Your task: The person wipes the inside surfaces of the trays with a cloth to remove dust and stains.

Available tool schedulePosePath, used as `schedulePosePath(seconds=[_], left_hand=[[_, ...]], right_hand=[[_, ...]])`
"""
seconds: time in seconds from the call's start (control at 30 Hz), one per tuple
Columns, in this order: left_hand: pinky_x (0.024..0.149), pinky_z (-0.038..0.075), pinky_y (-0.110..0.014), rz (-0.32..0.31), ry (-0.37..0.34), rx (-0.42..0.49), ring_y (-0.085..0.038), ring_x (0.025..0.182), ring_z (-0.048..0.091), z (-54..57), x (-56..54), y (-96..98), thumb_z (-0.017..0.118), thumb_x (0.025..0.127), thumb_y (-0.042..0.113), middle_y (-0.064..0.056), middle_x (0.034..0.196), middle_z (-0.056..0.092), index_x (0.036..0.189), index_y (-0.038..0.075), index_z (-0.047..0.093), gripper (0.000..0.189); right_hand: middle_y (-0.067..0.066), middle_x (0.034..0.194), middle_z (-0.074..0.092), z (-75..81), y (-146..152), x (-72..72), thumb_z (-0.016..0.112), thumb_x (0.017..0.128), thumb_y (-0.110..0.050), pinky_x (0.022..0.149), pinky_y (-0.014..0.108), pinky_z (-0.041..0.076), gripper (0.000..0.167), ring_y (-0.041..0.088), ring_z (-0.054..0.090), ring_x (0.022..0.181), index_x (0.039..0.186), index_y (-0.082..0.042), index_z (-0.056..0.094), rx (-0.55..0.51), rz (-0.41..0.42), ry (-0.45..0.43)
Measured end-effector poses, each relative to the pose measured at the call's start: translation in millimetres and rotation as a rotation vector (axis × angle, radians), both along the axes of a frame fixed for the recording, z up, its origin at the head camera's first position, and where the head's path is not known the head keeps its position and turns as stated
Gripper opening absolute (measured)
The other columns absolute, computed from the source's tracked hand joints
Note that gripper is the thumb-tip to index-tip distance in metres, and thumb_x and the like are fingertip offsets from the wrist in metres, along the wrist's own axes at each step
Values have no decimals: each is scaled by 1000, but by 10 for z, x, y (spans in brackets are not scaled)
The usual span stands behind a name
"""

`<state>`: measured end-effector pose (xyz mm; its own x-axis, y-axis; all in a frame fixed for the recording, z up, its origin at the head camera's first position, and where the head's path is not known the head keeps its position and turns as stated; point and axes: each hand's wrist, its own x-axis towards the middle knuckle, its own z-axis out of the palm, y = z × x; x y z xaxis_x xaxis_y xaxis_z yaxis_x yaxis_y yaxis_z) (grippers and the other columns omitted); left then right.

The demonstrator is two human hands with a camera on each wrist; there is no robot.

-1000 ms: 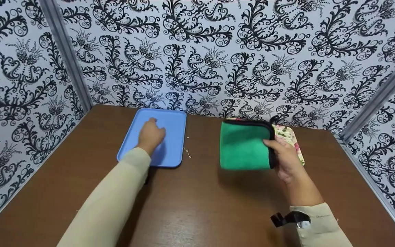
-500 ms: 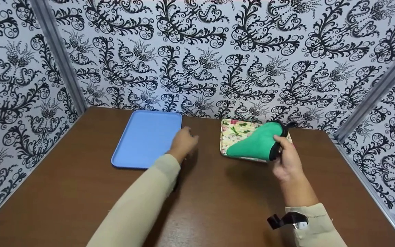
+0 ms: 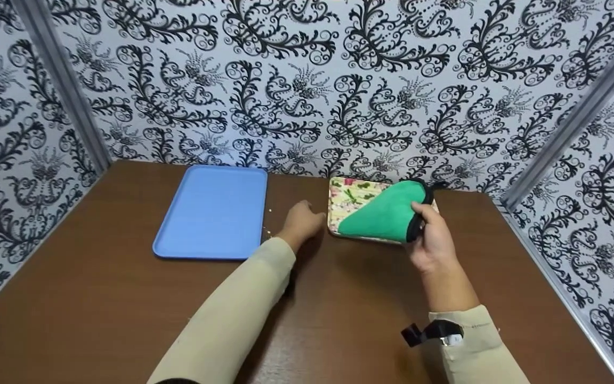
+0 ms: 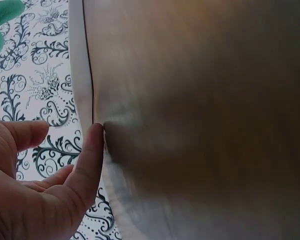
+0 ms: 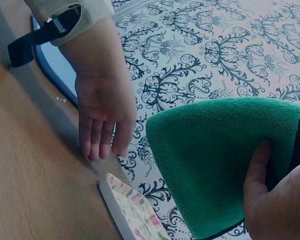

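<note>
My right hand [image 3: 435,237] grips a green towel [image 3: 381,213] with black edging by its right end. It is bent into a curved fold, with the thumb on its face in the right wrist view. Behind and below the towel, a floral-patterned tray [image 3: 347,197] is partly covered from the head view. My left hand [image 3: 303,221] reaches down between the blue tray [image 3: 213,213] and the floral one, holding nothing. Its fingers look extended in the right wrist view, and a fingertip [image 4: 95,132] seems at the tabletop in the left wrist view. Small pale crumbs [image 3: 268,232] lie beside the blue tray.
The brown wooden table [image 3: 333,320] spreads in front of both arms. Patterned wall panels [image 3: 307,90] enclose it at the back and sides, joined by grey corner strips. A black strap [image 3: 435,333] circles the right wrist.
My left hand has moved right, from over the blue tray to the table between the two trays. The towel, flat and square before, now curves and uncovers more of the floral tray.
</note>
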<state>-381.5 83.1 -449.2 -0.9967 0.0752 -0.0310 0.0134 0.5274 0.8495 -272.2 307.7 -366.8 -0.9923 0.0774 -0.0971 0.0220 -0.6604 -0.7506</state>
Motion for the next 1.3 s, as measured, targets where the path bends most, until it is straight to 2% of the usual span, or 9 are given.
schedulePosePath(seconds=[0.13,0.23,0.37,0.63,0.73,0.83,1.03,1.2,1.3], left_hand=[[108,51,-46,-15,1,-52,-37,123,63,0,-30,61,64,95,26,-23,131,67,132,-7,61,49],[100,55,-47,-33,-4,-111,-34,109,67,-22,-61,104,63,94,26,-21,121,71,119,-6,67,41],[89,58,-46,-34,-14,-195,-28,91,66,-143,-208,171,65,90,30,-14,107,74,103,0,73,34],[90,58,-48,-56,-74,-299,-28,97,69,-504,-584,318,75,85,43,-9,112,75,101,9,76,38],[85,58,-46,-58,-69,-319,-24,93,67,-605,-673,331,76,81,42,-6,111,75,99,12,75,35],[79,58,-44,-62,-67,-321,-22,88,65,-629,-710,328,75,80,38,-6,108,75,97,12,75,31],[82,58,-44,-56,-67,-326,-23,90,65,-565,-661,319,72,80,32,-7,106,75,95,10,75,27],[80,60,-45,-30,-35,-327,-24,89,68,-364,-441,269,74,81,33,-8,103,77,91,9,76,27],[81,60,-45,-21,-36,-324,-24,89,68,-178,-257,217,72,85,32,-8,102,77,89,8,77,24]], right_hand=[[2,86,67,9,-7,-13,38,109,-11,65,24,56,15,14,65,72,114,-11,51,-23,-22,8],[2,83,66,18,-10,-8,38,109,-11,62,25,55,14,14,65,69,111,-11,52,-20,-25,8],[2,82,67,22,-8,-9,38,109,-11,63,24,56,13,14,66,69,113,-11,51,-4,-32,2],[2,85,68,14,13,7,39,109,-11,66,24,57,14,14,67,72,119,-12,48,2,-36,8],[1,84,68,10,11,0,39,109,-12,65,23,56,14,13,66,71,117,-12,50,11,-37,5],[0,84,67,19,0,-4,38,109,-13,65,23,56,13,12,66,71,115,-13,50,33,-39,5],[0,88,63,26,-2,-13,35,110,-12,64,25,54,15,13,62,73,118,-13,48,10,-18,36],[1,86,62,21,-1,-11,35,110,-11,63,25,53,14,14,61,71,116,-12,48,-1,-17,37],[1,85,62,20,-2,-12,35,110,-11,62,25,53,14,14,61,70,116,-12,48,-12,-17,33]])
